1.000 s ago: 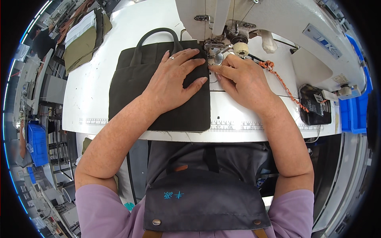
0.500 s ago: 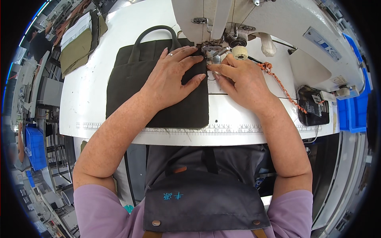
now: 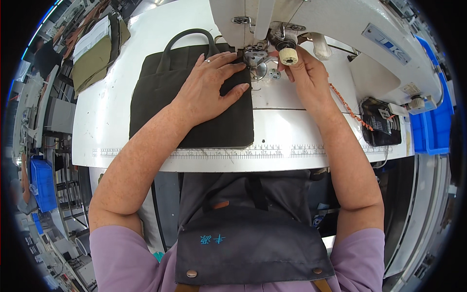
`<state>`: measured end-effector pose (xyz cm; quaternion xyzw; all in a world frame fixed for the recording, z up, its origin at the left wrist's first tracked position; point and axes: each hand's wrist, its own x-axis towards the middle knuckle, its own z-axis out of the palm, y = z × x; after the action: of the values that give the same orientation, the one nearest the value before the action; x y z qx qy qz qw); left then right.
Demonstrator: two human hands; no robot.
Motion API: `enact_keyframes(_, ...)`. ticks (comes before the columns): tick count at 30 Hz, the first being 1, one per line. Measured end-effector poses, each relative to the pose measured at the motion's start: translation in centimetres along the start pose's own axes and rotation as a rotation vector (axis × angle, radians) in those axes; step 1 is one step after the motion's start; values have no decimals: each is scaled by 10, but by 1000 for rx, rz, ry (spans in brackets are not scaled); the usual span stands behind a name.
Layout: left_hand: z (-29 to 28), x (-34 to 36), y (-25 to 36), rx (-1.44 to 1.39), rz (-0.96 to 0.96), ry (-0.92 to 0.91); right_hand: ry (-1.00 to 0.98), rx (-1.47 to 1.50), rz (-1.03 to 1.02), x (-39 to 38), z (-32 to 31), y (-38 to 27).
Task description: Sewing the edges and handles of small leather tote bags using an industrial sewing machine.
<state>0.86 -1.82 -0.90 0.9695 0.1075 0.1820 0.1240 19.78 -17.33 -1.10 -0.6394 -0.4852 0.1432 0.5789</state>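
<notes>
A black fabric bag piece (image 3: pixel 160 117) with a looped handle (image 3: pixel 172 41) lies on the sewing table, its right edge by the presser foot area (image 3: pixel 254 62). My left hand (image 3: pixel 209 87) rests on the bag, fingers spread and stretched toward that edge. My right hand (image 3: pixel 310 80) is right of the needle area, raised beside and partly behind a cream round knob (image 3: pixel 288 56) on the machine (image 3: pixel 331 14). Its fingers are curled, with their tips partly hidden, so what they grip cannot be made out.
Olive and white fabric pieces (image 3: pixel 92 63) lie stacked at back left. An orange braided cord (image 3: pixel 350 109) and a black pad-like item (image 3: pixel 377 129) lie at right, beside a blue bin (image 3: pixel 428 126). Another blue bin (image 3: pixel 41 180) and a co-worker's arm (image 3: pixel 25 175) appear at far left.
My right hand has moved up and rightward from the bag's edge to behind the knob. The bag and my left hand have shifted slightly away from me and leftward.
</notes>
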Motion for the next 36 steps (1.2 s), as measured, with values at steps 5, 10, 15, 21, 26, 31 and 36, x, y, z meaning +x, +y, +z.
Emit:
enact_keyframes(5, -1, 2, -4, -6, 19, -12, 99, 253, 76, 4, 4, 1)
enact_keyframes(10, 0, 2, -7, -2, 42, -10, 70, 164, 5, 12, -1, 2)
enact_keyframes(15, 2, 3, -8, 12, 44, -9, 86, 202, 38, 12, -2, 1)
enact_keyframes(21, -1, -2, -5, 3, 46, -45, 81, 173, 56, 14, -3, -1)
enact_keyframes(26, -2, -7, 1, 15, 35, -78, 86, 168, 85, 12, -3, -3)
enact_keyframes(31, -3, -7, 3, -2, 16, -86, 100, 187, 60, 12, -1, -5)
enact_keyframes(36, -3, -9, 6, -4, 12, -77, 86, 217, 51, 12, -2, 1)
